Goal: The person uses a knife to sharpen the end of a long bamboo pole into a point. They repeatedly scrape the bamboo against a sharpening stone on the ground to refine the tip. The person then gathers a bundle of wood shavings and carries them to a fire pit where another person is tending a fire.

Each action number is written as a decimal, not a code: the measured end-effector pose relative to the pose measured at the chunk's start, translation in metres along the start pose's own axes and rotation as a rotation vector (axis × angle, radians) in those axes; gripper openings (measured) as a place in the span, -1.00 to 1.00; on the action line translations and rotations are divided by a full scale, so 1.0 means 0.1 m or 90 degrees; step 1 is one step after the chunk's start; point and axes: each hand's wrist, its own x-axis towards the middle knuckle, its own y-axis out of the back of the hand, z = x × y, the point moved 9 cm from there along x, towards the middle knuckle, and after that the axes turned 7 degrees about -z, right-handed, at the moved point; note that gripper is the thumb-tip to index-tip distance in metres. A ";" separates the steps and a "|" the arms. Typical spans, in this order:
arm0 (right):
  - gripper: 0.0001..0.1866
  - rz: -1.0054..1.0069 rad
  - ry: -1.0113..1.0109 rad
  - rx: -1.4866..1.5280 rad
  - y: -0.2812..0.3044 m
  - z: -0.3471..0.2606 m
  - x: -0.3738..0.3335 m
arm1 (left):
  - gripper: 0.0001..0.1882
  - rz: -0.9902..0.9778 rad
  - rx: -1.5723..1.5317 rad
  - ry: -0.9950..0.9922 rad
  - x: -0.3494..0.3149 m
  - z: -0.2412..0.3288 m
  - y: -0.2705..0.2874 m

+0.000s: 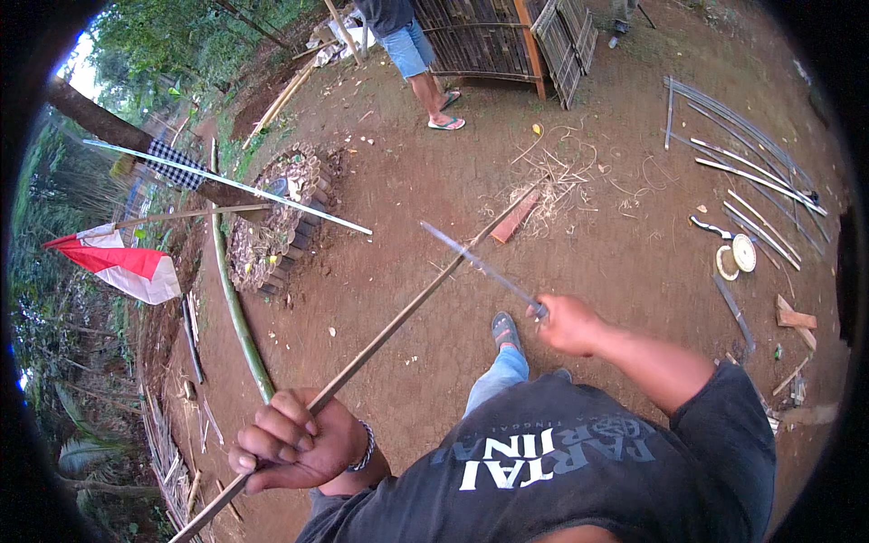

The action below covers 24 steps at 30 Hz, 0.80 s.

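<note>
My left hand (297, 441), with a braided band at the wrist, is closed around a long, thin brown strip of wood or bamboo (387, 332). The strip slants from the lower left up to the far middle. In my right hand (572, 324) is a long-bladed knife (503, 282), slightly smeared by motion. Its blade crosses the strip well beyond my left hand; whether it touches cannot be told. Beside the strip's far end, a reddish block (518, 218) lies on the ground among thin, curly shavings (563, 172).
Pale and grey strips (765, 170) lie at the right, near round woven pieces (743, 252) and a second blade (734, 314). Leftward are a green bamboo pole (233, 308), a flag (136, 267) and a planting bed (303, 226). A person (412, 54) stands by a bamboo-slat structure (480, 41).
</note>
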 end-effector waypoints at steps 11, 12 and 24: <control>-0.66 0.002 0.001 -0.028 -0.04 0.12 0.06 | -0.70 0.008 -0.001 0.006 0.00 -0.04 0.00; -0.66 0.025 -0.014 -0.007 -0.06 0.32 0.14 | -0.70 0.008 -0.009 0.008 0.00 -0.07 -0.01; -0.63 0.035 0.110 -0.100 0.05 -0.14 0.24 | -0.68 0.008 0.012 0.008 -0.01 -0.04 0.06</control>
